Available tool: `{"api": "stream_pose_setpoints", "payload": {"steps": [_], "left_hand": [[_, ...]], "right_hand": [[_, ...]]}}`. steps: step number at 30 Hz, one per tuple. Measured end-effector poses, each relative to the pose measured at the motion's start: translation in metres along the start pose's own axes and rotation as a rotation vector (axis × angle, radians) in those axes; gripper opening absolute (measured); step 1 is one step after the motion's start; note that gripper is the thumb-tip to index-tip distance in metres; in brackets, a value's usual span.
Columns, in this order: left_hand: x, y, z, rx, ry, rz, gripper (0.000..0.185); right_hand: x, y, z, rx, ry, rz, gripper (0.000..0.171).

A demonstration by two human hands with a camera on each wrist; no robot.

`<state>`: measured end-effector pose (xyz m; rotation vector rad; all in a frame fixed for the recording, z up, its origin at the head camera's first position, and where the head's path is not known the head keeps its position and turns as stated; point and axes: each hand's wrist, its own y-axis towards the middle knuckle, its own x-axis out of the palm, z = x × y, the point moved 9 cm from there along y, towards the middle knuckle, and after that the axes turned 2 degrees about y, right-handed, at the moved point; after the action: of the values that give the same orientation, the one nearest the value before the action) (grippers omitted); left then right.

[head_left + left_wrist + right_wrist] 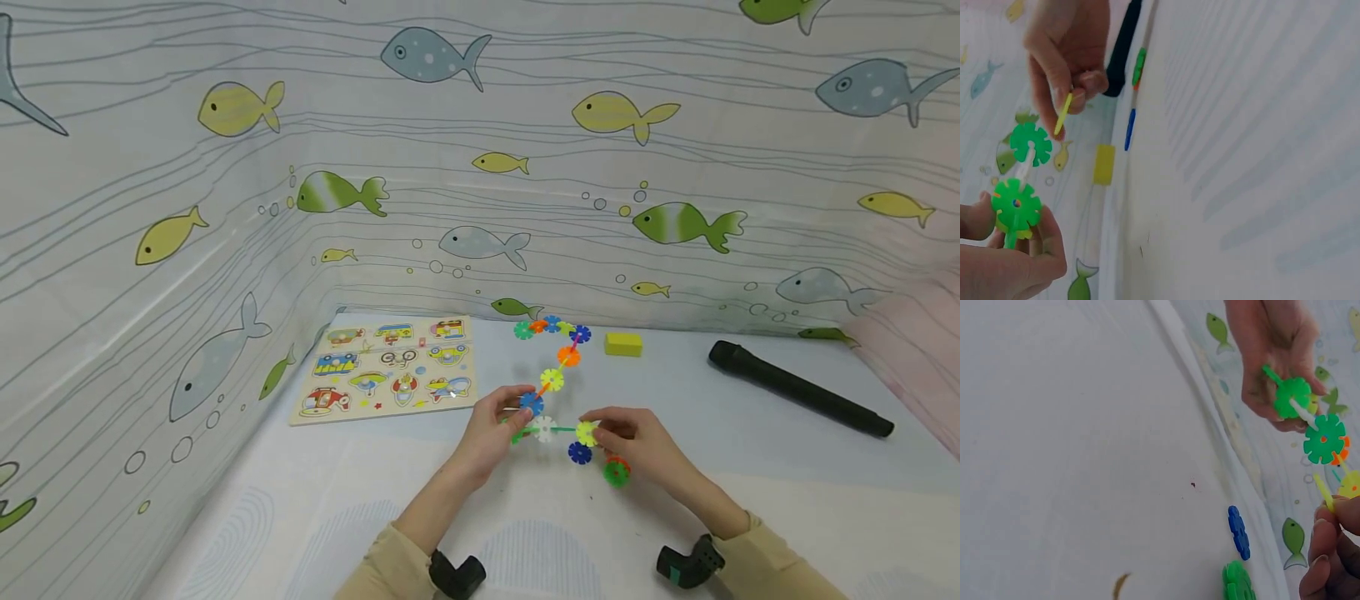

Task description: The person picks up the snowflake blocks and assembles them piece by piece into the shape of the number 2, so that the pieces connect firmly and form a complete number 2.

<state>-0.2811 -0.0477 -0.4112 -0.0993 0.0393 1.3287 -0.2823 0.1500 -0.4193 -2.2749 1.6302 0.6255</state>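
My left hand (487,437) grips a chain of interlocking snowflake discs by its near part, around a blue disc (532,403). From there the chain curves up and back past an orange disc (568,357) to a green disc (522,330). Fingertips of my right hand (637,442) pinch a yellow disc (587,433). In the left wrist view that yellow disc (1064,112) is edge-on, a small gap from the chain's green end disc (1030,144). Below the hands lie a loose dark blue disc (580,452) and a green disc (617,474) over an orange-red one.
A wooden vehicle puzzle board (386,410) lies at the back left. Behind the hands is a yellow block (623,344). A long black rod (801,387) with a thicker end lies on the right. Fish-printed sheeting (555,250) encloses the table's back and left.
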Motion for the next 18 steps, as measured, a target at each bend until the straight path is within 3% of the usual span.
{"api": "stream_pose_setpoints", "payload": {"steps": [18], "left_hand": [[0.0000, 0.0001, -0.0009, -0.004, 0.005, 0.007, 0.035]], "right_hand": [[0.0003, -0.0032, -0.0073, -0.053, 0.079, 0.005, 0.028]]}}
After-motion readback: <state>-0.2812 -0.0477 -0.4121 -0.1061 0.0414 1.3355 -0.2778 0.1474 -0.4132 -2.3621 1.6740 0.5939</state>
